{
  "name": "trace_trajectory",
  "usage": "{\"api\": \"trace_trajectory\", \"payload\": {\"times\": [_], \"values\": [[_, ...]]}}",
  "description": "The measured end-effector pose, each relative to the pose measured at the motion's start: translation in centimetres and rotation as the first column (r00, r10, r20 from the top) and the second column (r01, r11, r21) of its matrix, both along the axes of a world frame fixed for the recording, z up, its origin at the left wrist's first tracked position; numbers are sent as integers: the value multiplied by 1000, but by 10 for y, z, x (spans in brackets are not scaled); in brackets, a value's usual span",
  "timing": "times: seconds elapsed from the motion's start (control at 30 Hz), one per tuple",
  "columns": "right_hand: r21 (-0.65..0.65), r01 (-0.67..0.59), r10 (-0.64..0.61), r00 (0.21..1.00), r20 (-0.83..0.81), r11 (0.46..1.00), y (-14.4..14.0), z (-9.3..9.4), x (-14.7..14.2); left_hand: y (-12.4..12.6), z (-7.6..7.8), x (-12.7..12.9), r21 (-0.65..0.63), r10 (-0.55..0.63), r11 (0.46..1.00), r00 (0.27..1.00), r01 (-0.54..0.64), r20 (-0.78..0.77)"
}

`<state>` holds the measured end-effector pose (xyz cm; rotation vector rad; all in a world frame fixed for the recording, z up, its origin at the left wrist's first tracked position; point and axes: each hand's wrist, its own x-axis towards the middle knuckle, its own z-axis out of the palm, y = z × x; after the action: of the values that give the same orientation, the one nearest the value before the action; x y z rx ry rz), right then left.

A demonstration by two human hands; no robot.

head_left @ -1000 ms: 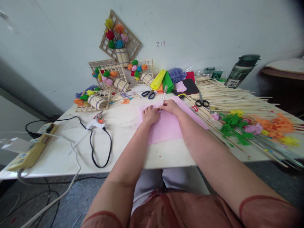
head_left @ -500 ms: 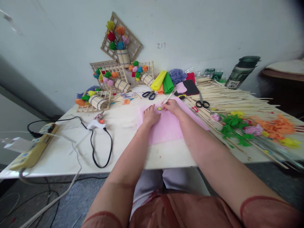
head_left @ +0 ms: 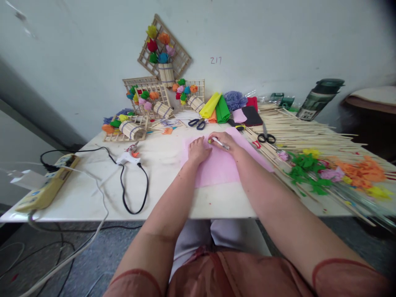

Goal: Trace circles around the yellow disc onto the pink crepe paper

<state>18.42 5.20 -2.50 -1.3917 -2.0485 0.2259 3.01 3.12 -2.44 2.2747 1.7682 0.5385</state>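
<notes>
Your right hand (head_left: 223,141) has just tipped the pen (head_left: 220,143) over: 1 second ago it stood almost upright with its barrel pointing at the wall, half a second ago it leaned away toward the back of the table, and now it lies nearly flat across your knuckles, its barrel slanting toward your right, fingers closed around it in a writing pinch. A small yellow-green bit shows at its left end, just by your fingertips; whether that is a cap or the tip you cannot tell from here. Your left hand (head_left: 198,150) has not moved off the pink sheet (head_left: 218,167); it lies palm down with the fingers curled, pressing the paper to the table (head_left: 173,202), holding nothing but pinning that sheet. The sheet itself sits in the middle of the table right in front of you, its far edge under both hands. So the stroke along that far edge looks finished, judging by the pen laid low and no longer standing on its point. Off to your right lie the black scissors (head_left: 266,137) on the pile of bamboo sticks (head_left: 309,132), and to your left the glue gun (head_left: 129,156) rests with its black cord looped toward you.
</notes>
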Motion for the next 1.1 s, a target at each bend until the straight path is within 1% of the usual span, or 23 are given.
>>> {"api": "trace_trajectory", "payload": {"times": [0.13,0.3,0.47,0.6,0.67,0.73,0.83,0.87,0.97,1.03,1.1], "values": [[3,24,-23,999,-49,1000,4,-5,0,-1,1,0,-5,2,1000,1000,-2,-2],[-20,-20,17,991,-135,1000,7,-7,2,-1,1,-1,-2,-5,1000,1000,5,5],[5,-52,52,982,-180,999,8,-8,2,1,-2,-1,6,-13,1000,1000,13,28],[37,-58,65,963,-260,998,13,-12,3,2,-4,1,21,-21,1000,998,20,65],[58,-61,77,942,-327,996,16,-13,4,3,-2,0,51,-5,999,991,-2,136],[75,-68,92,920,-381,995,18,-12,3,4,0,-4,74,58,994,963,-80,264],[101,-105,139,892,-430,989,17,-6,-3,6,5,-12,-3,226,967,858,-253,461],[108,-126,161,883,-440,986,16,-4,-5,7,6,-15,-33,245,963,822,-266,514],[113,-163,196,880,-432,980,11,4,-11,10,5,-20,-108,219,975,735,-196,641],[112,-146,179,900,-397,983,8,7,-13,13,3,-21,-132,214,977,711,-169,669],[85,-103,126,934,-333,991,5,8,-11,16,1,-22,-112,207,978,718,-178,665]]}}
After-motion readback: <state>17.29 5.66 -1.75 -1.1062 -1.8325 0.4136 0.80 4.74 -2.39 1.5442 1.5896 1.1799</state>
